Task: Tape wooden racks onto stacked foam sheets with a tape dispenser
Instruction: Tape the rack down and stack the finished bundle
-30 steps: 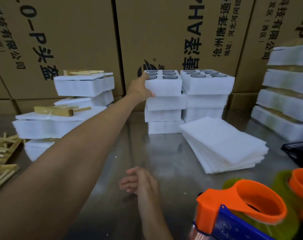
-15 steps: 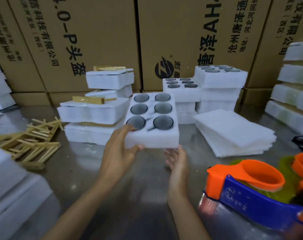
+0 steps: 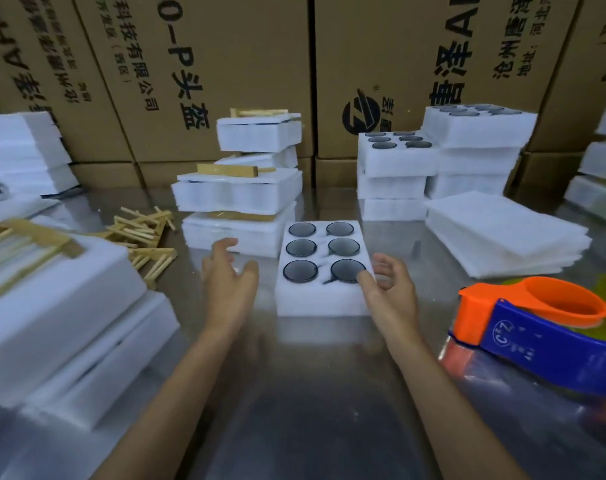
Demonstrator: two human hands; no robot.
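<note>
Foam tray (image 3: pixel 320 296) with six round dark discs in its wells lies flat on the shiny metal table (image 3: pixel 294 393), centred between both hands. Left hand (image 3: pixel 230 282) hovers just beside its left edge, fingers relaxed, holding nothing. Right hand (image 3: pixel 388 289) rests its thumb on the tray's near right corner, fingers loosely spread. Orange and blue tape dispenser (image 3: pixel 533 334) sits to the right, loose wooden racks (image 3: pixel 145 233) to the left

Matt white foam block (image 3: pixel 320 299) on glossy metal table (image 3: pixel 315 393).
</note>
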